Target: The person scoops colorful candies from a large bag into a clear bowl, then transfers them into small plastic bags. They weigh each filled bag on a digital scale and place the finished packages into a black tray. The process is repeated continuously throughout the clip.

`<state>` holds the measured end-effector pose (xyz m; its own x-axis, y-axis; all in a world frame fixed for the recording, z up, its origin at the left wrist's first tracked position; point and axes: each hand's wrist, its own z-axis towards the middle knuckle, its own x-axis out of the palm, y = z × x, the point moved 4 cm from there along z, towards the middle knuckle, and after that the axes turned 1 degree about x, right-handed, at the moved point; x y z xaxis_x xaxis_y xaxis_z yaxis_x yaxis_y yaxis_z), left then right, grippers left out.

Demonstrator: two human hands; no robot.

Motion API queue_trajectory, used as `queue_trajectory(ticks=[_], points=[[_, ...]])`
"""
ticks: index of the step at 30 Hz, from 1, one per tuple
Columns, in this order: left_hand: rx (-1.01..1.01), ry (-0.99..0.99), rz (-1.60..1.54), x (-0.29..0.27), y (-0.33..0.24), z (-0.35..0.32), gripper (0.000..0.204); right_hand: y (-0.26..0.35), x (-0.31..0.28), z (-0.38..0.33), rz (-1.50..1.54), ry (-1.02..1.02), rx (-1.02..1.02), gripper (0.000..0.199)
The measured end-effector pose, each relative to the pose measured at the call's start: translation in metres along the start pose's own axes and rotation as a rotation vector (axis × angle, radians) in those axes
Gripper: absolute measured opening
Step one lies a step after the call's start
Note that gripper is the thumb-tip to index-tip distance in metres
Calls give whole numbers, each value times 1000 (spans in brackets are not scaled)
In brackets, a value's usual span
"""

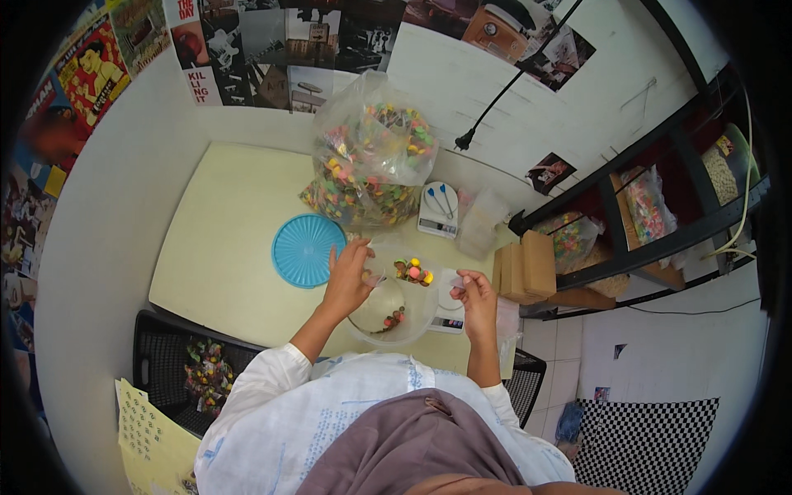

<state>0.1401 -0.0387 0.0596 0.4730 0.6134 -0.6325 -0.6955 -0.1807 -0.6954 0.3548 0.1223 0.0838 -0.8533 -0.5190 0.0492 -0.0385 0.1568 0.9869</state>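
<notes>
A small clear plastic bag (412, 271) with several colourful round candies inside is stretched out above a translucent round tub (419, 327). My left hand (351, 276) pinches the bag's left side, its index finger raised. My right hand (476, 294) is closed on the clear plastic at the other side. Below, a few loose candies (394, 320) lie in the tub. A ribbed blue round lid (308, 251) rests on the table beside my left hand. Partly behind the tub and my right hand stands a white scale (447, 320).
A large clear bag of mixed candies (363, 181) stands at the table's back. Another white scale (439, 208) carries two blue-tipped tools. Brown boxes (528, 268) and a dark shelf (652, 239) border the right. A black crate (165, 351) with filled packets sits at left.
</notes>
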Motion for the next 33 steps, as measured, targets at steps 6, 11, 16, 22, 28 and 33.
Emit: queue_trajectory(ticks=[6, 11, 16, 22, 28, 33], points=[[84, 117, -105, 12, -27, 4, 55, 41, 14, -11, -254, 68, -116, 18], [-50, 223, -242, 38, -18, -4, 61, 81, 39, -35, -614, 149, -316, 16], [-51, 198, -349, 51, -8, -6, 64, 94, 51, -50, -736, 237, -483, 19], [-127, 247, -393, 59, -1, -8, 66, 92, 58, -53, -763, 259, -548, 28], [-160, 257, -454, 53, -4, -6, 61, 90, 64, -53, -795, 260, -614, 27], [-137, 256, -487, 52, 1, -5, 61, 83, 64, -51, -820, 245, -655, 28]])
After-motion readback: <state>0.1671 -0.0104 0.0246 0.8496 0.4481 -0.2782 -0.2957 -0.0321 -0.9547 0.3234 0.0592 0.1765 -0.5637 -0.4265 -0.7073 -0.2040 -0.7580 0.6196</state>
